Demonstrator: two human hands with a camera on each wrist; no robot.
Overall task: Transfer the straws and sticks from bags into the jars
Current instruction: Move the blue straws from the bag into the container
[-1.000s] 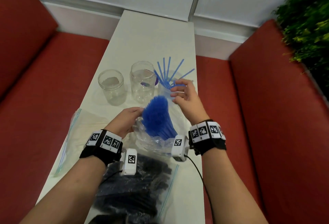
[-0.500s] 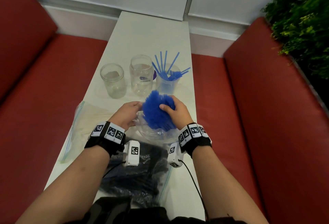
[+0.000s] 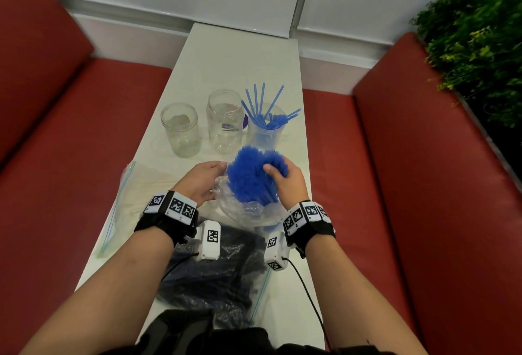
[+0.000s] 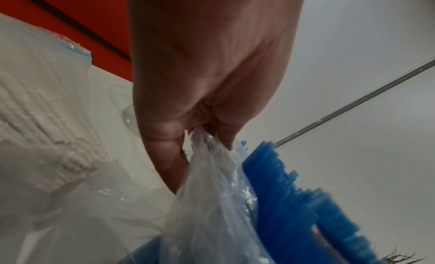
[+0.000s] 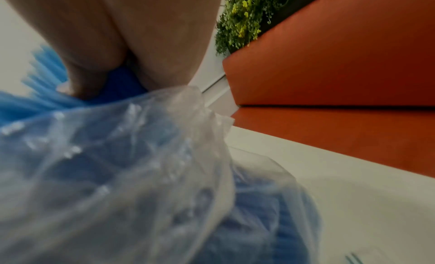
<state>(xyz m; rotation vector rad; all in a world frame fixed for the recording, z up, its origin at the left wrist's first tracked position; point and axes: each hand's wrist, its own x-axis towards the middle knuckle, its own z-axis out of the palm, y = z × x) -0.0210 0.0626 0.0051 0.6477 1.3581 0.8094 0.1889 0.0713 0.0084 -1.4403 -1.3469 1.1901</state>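
Those thin blue plastic straws (image 3: 252, 178) in the crinkly clear plastic bag (image 3: 248, 207), at 6 o'clock from the straw-filled clear jar (image 3: 267, 134), are light and slippery, so the right hand (image 3: 288, 182) curls its fingers round a clump near the tips, I think, while the left hand (image 3: 202, 181) pinches the bag rim.

Three jars (image 3: 225, 120) stand in a row behind the straw bag (image 3: 248, 202).

A café-style booth: red padded benches (image 3: 395, 185) flank a narrow white table (image 3: 240, 66) beside greenery (image 3: 474, 29).
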